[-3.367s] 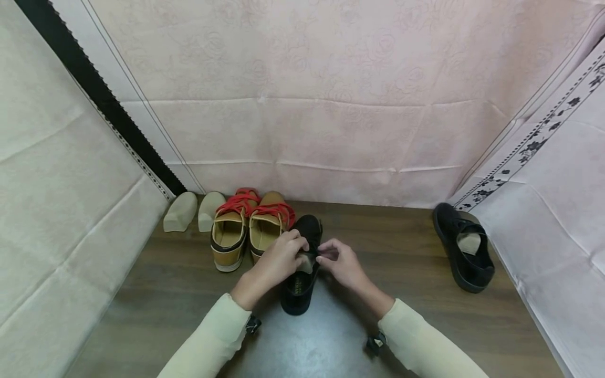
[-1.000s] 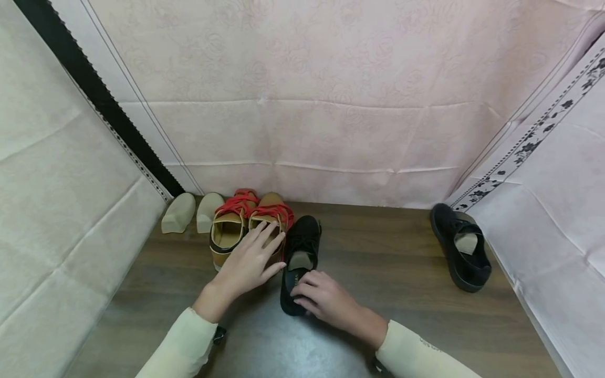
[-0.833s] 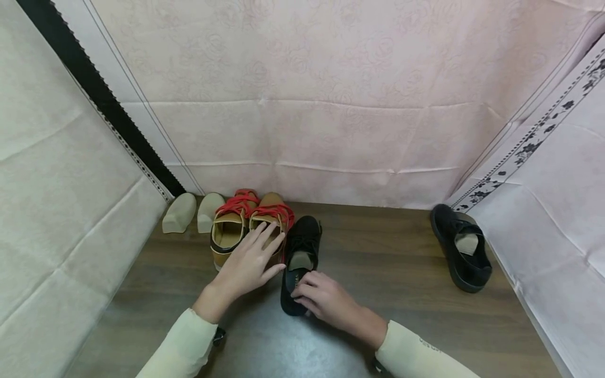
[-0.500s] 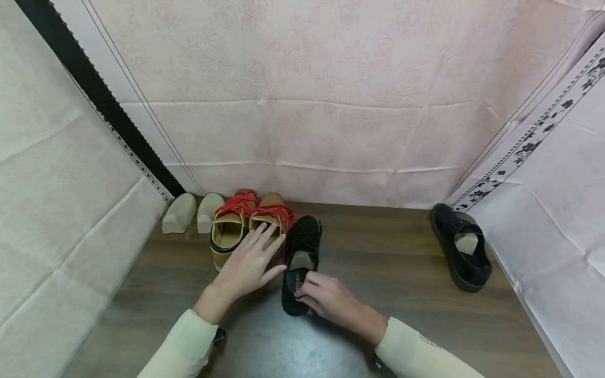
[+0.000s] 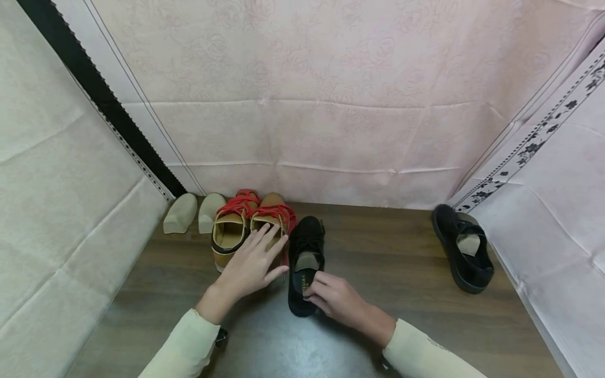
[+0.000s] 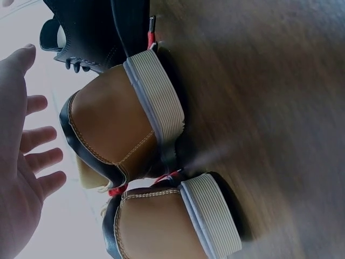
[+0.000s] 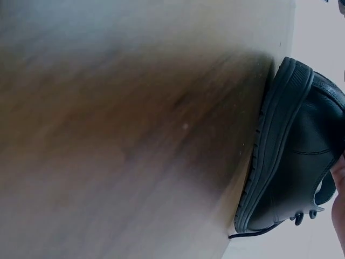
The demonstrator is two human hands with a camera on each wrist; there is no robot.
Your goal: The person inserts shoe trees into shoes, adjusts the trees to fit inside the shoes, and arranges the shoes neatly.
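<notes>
Near the bottom of the head view, the right hand [image 5: 337, 302] curls its fingers on the heel end of a black shoe [image 5: 306, 262], pinching the rim. This shoe sits on the wooden floor [image 5: 387, 273], in the middle, just beside the tan shoes [image 5: 250, 228]. The left hand [image 5: 250, 265] is flat, fingers straight and spread apart, resting on the nearer tan shoe.

The black shoe looks almost lined up with the tan pair, and it has a pale insert [image 5: 306, 260] in it. The other black shoe [image 5: 462, 247] lies far off at the right edge, also with an insert, so it does not look put in the row yet. Two more pale inserts [image 5: 191, 211] lie at the left, past the tan pair.

The black shoes look soft and dark, with laces and ridged soles. The tan shoes have red laces and thick ribbed white soles. The floor is smooth brown wood. Pink cloth with a faint rose print [image 5: 331, 105] hangs behind.
</notes>
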